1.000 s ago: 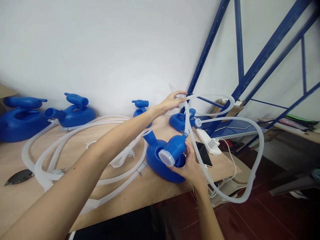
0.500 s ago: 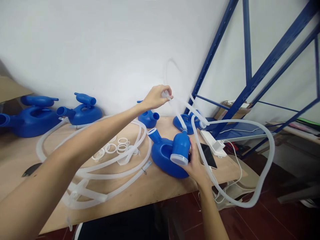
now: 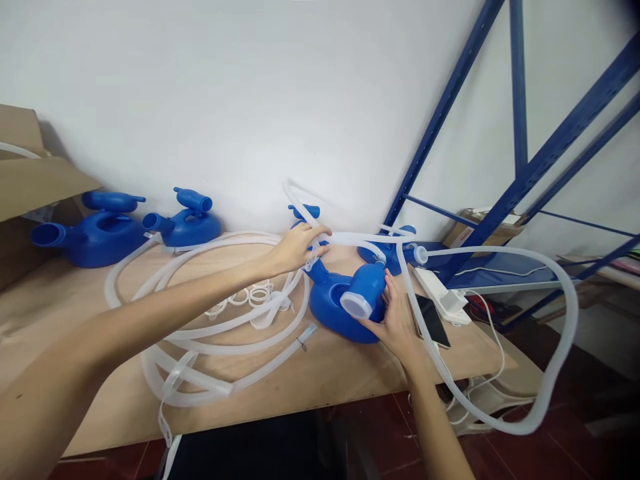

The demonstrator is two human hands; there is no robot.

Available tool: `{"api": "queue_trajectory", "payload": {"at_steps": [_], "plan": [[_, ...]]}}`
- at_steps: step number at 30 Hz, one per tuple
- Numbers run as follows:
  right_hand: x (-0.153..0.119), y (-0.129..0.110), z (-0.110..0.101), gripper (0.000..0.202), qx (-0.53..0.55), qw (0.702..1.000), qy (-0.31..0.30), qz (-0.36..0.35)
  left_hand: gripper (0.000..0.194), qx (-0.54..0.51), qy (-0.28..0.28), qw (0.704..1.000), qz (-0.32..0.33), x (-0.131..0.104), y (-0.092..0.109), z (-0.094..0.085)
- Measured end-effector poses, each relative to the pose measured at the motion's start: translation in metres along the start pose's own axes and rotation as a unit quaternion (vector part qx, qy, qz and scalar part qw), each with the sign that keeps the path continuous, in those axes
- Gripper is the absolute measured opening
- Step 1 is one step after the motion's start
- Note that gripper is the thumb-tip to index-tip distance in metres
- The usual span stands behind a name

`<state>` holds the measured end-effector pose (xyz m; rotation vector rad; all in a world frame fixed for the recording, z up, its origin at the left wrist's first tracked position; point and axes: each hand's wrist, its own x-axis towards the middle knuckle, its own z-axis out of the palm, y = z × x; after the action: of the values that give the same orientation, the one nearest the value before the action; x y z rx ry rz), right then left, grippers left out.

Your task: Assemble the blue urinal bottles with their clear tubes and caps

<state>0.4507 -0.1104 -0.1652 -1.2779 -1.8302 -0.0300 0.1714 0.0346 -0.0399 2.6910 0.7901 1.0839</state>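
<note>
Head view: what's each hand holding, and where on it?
Left hand grips the clear tube mid-run. Right hand holds the blue container by its capped neck end.

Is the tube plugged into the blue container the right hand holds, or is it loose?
Plugged in: one end of the tube sits on the container's nozzle beside the right hand; the left hand grips it farther along.

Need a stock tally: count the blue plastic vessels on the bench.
5. Two at far left by the wall; one under the right hand; one behind the left hand, mostly hidden; one by the rack. More may be hidden.
</note>
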Motion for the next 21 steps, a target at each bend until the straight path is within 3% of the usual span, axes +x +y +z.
{"api": "queue_trajectory", "payload": {"at_steps": [5, 8, 13, 18, 21], "plan": [[0.009, -0.004, 0.009, 0.11, -0.024, 1.0, 0.015, 0.005, 0.03, -0.027, -0.019, 0.999, -0.031, -0.006, -0.001, 0.015], [0.019, -0.006, 0.015, 0.114, -0.048, 0.996, 0.078, 0.008, 0.026, -0.059, -0.02, 0.996, -0.061, -0.004, -0.001, 0.018], [0.024, -0.015, 0.026, 0.099, -0.03, 0.989, 0.143, -0.016, 0.03, -0.117, -0.041, 0.989, -0.079, 0.0, 0.0, 0.017], [0.026, -0.027, 0.023, 0.095, -0.068, 0.978, 0.196, -0.019, 0.045, -0.091, -0.057, 0.992, -0.064, 0.004, -0.017, 0.001], [0.031, -0.038, 0.017, 0.11, -0.02, 0.967, 0.246, -0.064, 0.059, -0.071, -0.057, 0.995, -0.033, 0.004, -0.036, -0.02]]}}
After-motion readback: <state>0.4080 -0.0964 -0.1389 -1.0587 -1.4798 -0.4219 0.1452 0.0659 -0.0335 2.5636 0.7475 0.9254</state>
